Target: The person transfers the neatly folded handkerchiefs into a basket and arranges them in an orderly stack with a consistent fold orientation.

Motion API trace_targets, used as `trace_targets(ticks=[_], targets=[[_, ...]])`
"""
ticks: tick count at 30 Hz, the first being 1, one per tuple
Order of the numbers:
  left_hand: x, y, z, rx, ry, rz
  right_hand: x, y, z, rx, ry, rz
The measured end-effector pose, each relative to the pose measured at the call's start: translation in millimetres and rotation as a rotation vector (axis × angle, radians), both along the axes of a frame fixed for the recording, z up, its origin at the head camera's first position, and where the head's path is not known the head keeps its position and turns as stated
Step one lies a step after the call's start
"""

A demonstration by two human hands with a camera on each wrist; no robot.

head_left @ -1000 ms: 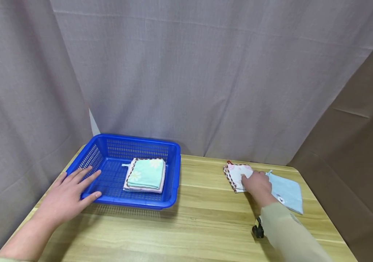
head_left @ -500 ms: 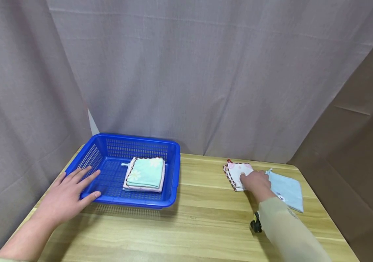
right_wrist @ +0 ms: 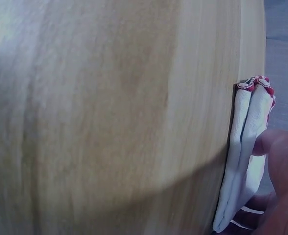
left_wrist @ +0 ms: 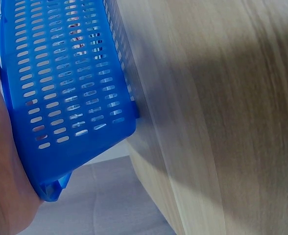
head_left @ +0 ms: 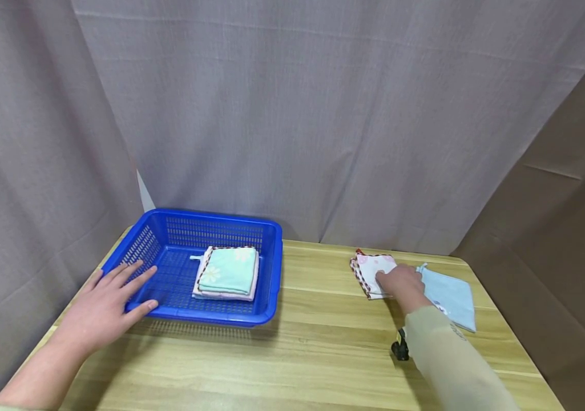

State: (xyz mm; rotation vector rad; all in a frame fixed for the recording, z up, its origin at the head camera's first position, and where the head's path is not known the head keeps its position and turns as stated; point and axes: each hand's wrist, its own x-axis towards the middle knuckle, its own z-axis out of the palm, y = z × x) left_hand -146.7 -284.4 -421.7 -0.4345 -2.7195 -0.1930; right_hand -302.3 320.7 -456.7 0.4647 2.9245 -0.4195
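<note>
My left hand (head_left: 99,311) lies with spread fingers over the near left corner of a blue plastic basket (head_left: 200,314); the left wrist view shows the hand against the basket's rim (left_wrist: 9,107). Inside the basket sits a stack of folded small towels, a mint-green towel (head_left: 228,271) with white flowers on top. At the right, my right hand (head_left: 402,283) grips the right side of a folded white towel (head_left: 374,265) with pink print and checked trim. Its thumb (right_wrist: 266,144) is on top of the towel, the fingers at the edge and partly hidden.
A light blue towel (head_left: 451,297) lies flat just right of my right hand. The wooden table (head_left: 271,365) is bounded by a grey curtain (head_left: 292,125) behind and a brown panel (head_left: 569,228) at the right.
My right hand stays at the white towel, with only a very small shift of hand and sleeve. The left hand, basket and other towels hold their places.
</note>
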Motion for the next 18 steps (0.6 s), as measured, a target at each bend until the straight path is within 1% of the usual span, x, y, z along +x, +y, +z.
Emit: trace_targets(ticks=[3,6,18], targets=[[-0.3,-0.5,-0.9,0.0,-0.001,0.0,-0.7,1.5,-1.0,-0.023,0.029,-0.009],[-0.2,-0.1,-0.4,0.004,0.003,0.0,-2.4,4.4,-1.4,-0.033,0.037,-0.003],[-0.8,0.0,-1.5,0.003,0.004,-0.003,-7.8,6.2,6.0,-0.031,0.023,0.037]])
